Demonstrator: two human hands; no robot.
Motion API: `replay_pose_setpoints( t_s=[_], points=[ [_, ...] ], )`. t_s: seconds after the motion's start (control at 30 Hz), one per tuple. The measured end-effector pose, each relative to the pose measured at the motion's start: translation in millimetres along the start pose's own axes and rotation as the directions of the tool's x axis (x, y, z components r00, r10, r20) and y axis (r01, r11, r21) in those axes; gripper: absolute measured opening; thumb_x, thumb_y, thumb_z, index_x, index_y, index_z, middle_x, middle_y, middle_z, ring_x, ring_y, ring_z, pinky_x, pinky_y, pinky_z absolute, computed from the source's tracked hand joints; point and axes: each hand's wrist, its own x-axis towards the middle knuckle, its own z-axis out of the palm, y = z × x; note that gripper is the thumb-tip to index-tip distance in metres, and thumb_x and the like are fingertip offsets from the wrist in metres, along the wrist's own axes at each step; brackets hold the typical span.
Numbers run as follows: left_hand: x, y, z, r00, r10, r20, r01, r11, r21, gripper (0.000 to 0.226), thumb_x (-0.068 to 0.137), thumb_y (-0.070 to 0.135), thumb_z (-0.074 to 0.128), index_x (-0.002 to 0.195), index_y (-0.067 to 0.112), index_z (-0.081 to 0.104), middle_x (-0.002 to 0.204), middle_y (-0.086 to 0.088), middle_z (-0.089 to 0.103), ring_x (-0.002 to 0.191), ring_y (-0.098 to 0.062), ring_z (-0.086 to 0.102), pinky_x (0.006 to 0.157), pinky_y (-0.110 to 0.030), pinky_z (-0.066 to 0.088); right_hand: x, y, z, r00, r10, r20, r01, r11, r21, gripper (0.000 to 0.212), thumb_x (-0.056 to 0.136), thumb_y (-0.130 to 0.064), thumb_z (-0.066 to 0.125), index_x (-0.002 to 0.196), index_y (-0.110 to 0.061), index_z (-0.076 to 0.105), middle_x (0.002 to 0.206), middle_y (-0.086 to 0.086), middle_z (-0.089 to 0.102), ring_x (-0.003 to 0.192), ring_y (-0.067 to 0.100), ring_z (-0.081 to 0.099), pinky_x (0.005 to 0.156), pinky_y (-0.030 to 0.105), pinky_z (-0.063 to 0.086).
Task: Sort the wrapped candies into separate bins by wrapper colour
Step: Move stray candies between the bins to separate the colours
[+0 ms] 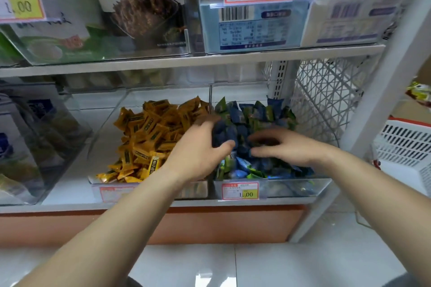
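Note:
Two clear bins stand side by side on the lower shelf. The left bin (98, 137) holds a heap of orange-wrapped candies (149, 137). The right bin (291, 187) holds mixed blue and green wrapped candies (254, 112). My left hand (198, 151) reaches over the divider between the bins and grips a bunch of dark blue candies (224, 134) between thumb and fingers. My right hand (286, 147) lies over the blue and green pile with its fingers curled down into the candies; what it holds is hidden.
A price tag reading 1.00 (240, 190) hangs on the right bin's front. Clear bins of packaged snacks (130, 18) fill the shelf above. A white wire side panel (326, 100) closes the shelf's right end. A white basket (405, 144) stands at the right.

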Motion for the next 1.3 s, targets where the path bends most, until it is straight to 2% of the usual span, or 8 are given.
replay_pose_setpoints(
  t_s=[0.17, 0.3, 0.47, 0.63, 0.77, 0.87, 1.03, 1.3],
  points=[
    [-2, 4, 24, 0.999, -0.026, 0.024, 0.024, 0.997, 0.078, 0.070, 0.085, 0.049, 0.066, 0.146, 0.024, 0.040, 0.158, 0.004, 0.027, 0.134, -0.023, 0.046, 0.107, -0.033, 0.042, 2, 11, 13, 0.985, 0.130, 0.117, -0.094, 0.958, -0.270, 0.101, 0.060, -0.091, 0.055, 0.148, -0.049, 0.029, 0.155, -0.004, 0.029, 0.138, 0.019, 0.036, 0.100, 0.023, 0.030],
    [0, 4, 22, 0.996, 0.082, 0.027, -0.086, 0.969, 0.232, 0.052, 0.086, 0.053, 0.060, 0.133, 0.031, 0.056, 0.133, 0.006, 0.057, 0.117, -0.023, 0.057, 0.092, -0.037, 0.052, 9, 8, 21, 0.998, 0.056, -0.003, -0.054, 0.949, -0.311, 0.069, 0.072, -0.065, 0.066, 0.133, -0.037, 0.051, 0.131, -0.009, 0.057, 0.101, 0.010, 0.053, 0.072, 0.020, 0.041],
    [2, 5, 20, 0.993, 0.103, 0.059, -0.117, 0.942, 0.315, 0.045, 0.088, 0.056, 0.055, 0.126, 0.034, 0.062, 0.124, 0.008, 0.062, 0.111, -0.023, 0.058, 0.082, -0.039, 0.055, 11, 5, 12, 0.995, -0.025, -0.098, -0.002, 0.963, -0.269, 0.046, 0.074, -0.030, 0.076, 0.117, -0.023, 0.064, 0.109, -0.004, 0.062, 0.092, 0.014, 0.056, 0.070, 0.025, 0.043],
    [2, 2, 20, 0.990, 0.121, 0.067, -0.136, 0.939, 0.315, 0.035, 0.089, 0.055, 0.058, 0.114, 0.032, 0.066, 0.115, 0.010, 0.060, 0.106, -0.021, 0.056, 0.079, -0.037, 0.054, 16, 10, -29, 0.892, -0.035, -0.451, -0.022, 0.992, -0.121, 0.032, 0.077, -0.019, 0.078, 0.107, -0.024, 0.067, 0.113, 0.003, 0.066, 0.093, 0.017, 0.059, 0.072, 0.027, 0.043],
    [2, 3, 23, 0.992, 0.116, 0.058, -0.128, 0.938, 0.323, 0.034, 0.089, 0.056, 0.058, 0.113, 0.032, 0.066, 0.115, 0.009, 0.059, 0.107, -0.022, 0.055, 0.079, -0.035, 0.053, 15, 13, -36, 0.929, 0.075, -0.362, -0.185, 0.941, -0.282, 0.066, 0.076, -0.046, 0.079, 0.135, -0.032, 0.055, 0.142, 0.006, 0.046, 0.126, 0.030, 0.048, 0.103, 0.034, 0.042],
    [1, 2, 23, 0.992, 0.113, 0.055, -0.125, 0.939, 0.321, 0.033, 0.089, 0.056, 0.058, 0.111, 0.033, 0.067, 0.115, 0.009, 0.058, 0.108, -0.022, 0.054, 0.078, -0.034, 0.052, 11, 3, -24, 0.898, -0.139, -0.417, 0.010, 0.955, -0.297, 0.044, 0.079, -0.044, 0.076, 0.120, -0.034, 0.064, 0.124, -0.001, 0.057, 0.118, 0.025, 0.053, 0.095, 0.036, 0.046],
    [1, 2, 23, 0.992, 0.120, 0.050, -0.129, 0.940, 0.316, 0.030, 0.088, 0.055, 0.059, 0.107, 0.033, 0.068, 0.113, 0.010, 0.059, 0.108, -0.020, 0.054, 0.080, -0.035, 0.052, 12, -2, 12, 0.984, -0.136, 0.114, 0.171, 0.893, -0.417, 0.029, 0.085, -0.047, 0.069, 0.114, -0.039, 0.070, 0.109, -0.011, 0.050, 0.109, 0.012, 0.050, 0.087, 0.029, 0.043],
    [1, 0, 22, 0.988, 0.143, 0.058, -0.154, 0.935, 0.319, 0.032, 0.089, 0.055, 0.058, 0.108, 0.031, 0.069, 0.115, 0.011, 0.060, 0.108, -0.019, 0.055, 0.079, -0.037, 0.055, 12, 8, -14, 0.983, 0.090, -0.162, -0.180, 0.683, -0.708, 0.019, 0.086, -0.045, 0.066, 0.101, -0.035, 0.067, 0.114, 0.000, 0.047, 0.114, 0.027, 0.045, 0.079, 0.035, 0.044]
  ],
)
